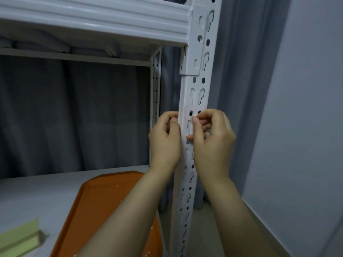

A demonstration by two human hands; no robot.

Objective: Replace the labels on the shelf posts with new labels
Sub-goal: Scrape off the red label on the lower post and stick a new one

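The shelf post (195, 86) is pinched at its left edge by the curled left hand (165, 141), prob. for steadiness, while the faint label (187, 112) (mid-post) is nipped w/ right hand (213, 140) fingertips, for peeling.

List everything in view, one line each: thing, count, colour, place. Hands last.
front post: one, white, upright right of centre
label: one, whitish with pink tinge, on the front post by the fingertips
rear post: one, white, at the back
shelf beam: one, white, across the top
lower shelf: one, pale grey, bottom left
tray: one, orange, on the lower shelf
folded card: one, pale green, bottom-left corner
curtain: one, grey, behind the shelf
wall: one, pale blue-grey, right
left hand: one, curled against the post's left edge
right hand: one, pinching the label's right edge
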